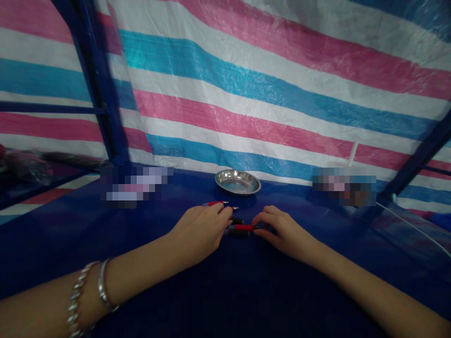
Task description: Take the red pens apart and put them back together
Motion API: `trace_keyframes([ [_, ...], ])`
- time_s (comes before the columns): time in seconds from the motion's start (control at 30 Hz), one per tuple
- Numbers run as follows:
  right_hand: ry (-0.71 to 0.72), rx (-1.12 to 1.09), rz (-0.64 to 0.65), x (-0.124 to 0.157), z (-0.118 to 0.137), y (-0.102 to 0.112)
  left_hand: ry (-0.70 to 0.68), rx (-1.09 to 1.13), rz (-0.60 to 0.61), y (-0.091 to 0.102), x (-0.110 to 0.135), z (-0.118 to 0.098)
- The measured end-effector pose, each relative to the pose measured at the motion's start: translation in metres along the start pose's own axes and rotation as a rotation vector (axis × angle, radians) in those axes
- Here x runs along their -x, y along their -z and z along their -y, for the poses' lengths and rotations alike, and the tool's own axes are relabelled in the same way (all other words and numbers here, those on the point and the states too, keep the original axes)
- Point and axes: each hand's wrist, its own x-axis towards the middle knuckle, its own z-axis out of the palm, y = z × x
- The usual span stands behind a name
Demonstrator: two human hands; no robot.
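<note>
Several red and black pens lie between and under my hands on the dark blue tabletop (218, 291). My left hand (202, 227) is palm down over them with its fingers curled; what the fingertips grip is hidden. Beyond its knuckles a red pen (214, 203) sticks out. My right hand (283, 230) has thumb and forefinger closing round the dark tip of another red pen (244, 227). Beside that pen, on the near side, is a black pen (239, 232); another dark pen (237, 220) shows just behind it.
Behind the hands stands a shallow, shiny metal dish (237, 183). Blurred-out items lie at the back left (136, 185) and back right (345, 185). A white cord (416, 225) runs along the right. Blue metal posts (97, 84) and a striped plastic sheet (264, 94) enclose the table.
</note>
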Motion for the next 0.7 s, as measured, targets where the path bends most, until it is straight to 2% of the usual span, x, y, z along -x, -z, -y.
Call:
trace_keyframes([
  [0.37, 0.014, -0.046, -0.051, -0.001, -0.003, 0.000, 0.077, 0.050, -0.015, 0.003, 0.000, 0.001],
  [0.57, -0.007, -0.057, -0.083, -0.001, -0.004, 0.005, 0.025, 0.059, 0.000, -0.006, -0.001, 0.007],
  [0.7, -0.019, -0.059, -0.109, -0.002, -0.005, 0.007, 0.030, 0.055, -0.029, -0.005, -0.002, 0.006],
])
